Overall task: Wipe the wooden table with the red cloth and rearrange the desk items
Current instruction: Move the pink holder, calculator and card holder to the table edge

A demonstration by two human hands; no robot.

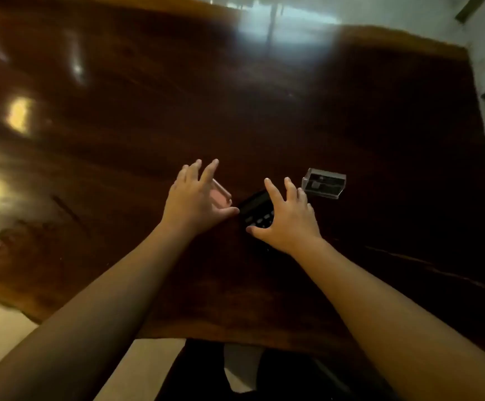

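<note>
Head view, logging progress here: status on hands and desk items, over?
Left hand open over small pink flat object. Right hand open over black keypad calculator. Clear plastic box beside. Red cloth not in view.

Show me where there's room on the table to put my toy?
The wooden table is bare beyond the hands and along its left side. It is crowded by the left hand and right hand: pink item, black calculator, clear plastic box.

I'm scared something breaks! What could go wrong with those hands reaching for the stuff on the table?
The right hand spreads over the black calculator, so it might bump the clear plastic box beside it. The left hand covers a pink item; the glossy wooden table could let it slide.
</note>
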